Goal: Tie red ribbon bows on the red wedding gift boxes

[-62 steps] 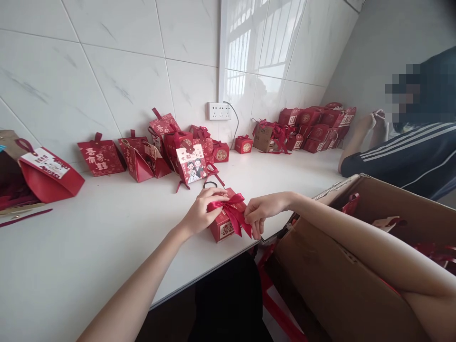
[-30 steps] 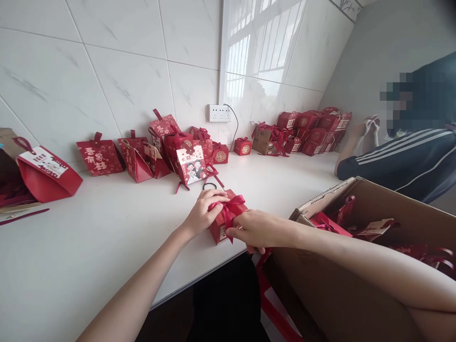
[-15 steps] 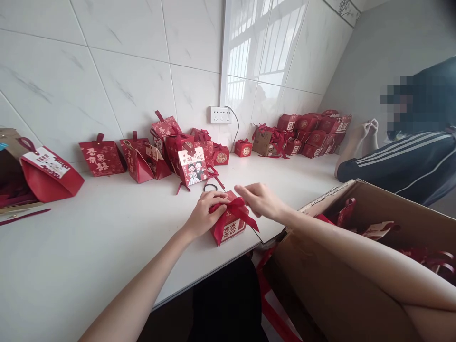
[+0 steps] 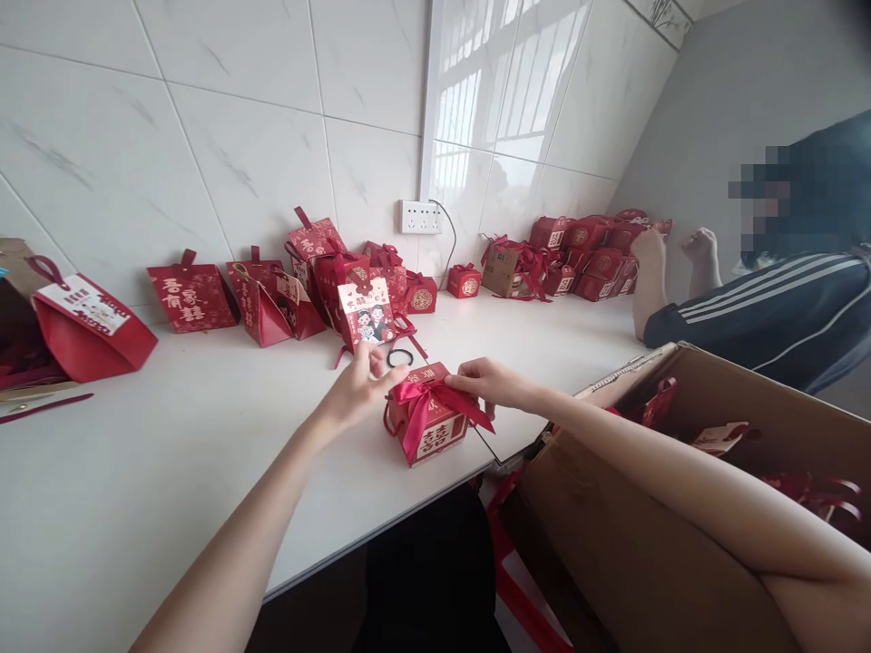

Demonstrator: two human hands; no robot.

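A small red gift box (image 4: 445,437) with white lettering stands near the table's front edge. Across its top lies a bow of red ribbon (image 4: 416,419), its tails hanging over the front and right side. My right hand (image 4: 494,381) pinches the bow at its right loop, fingers closed. Off the box's upper left, my left hand (image 4: 355,385) hovers with thumb and fingers apart, holding nothing. Just behind the box lies a black ring (image 4: 400,358).
Red gift boxes (image 4: 333,281) line the wall, with more piled at the back right (image 4: 589,258). An open cardboard box (image 4: 612,508) holding red packages stands at the right. Beyond it sits a person in a dark striped top (image 4: 768,299), both hands raised.
My left hand has let go of the bow and moved left, its fingers opening. My right hand has come down onto the ribbon. The other person's hands have moved apart.
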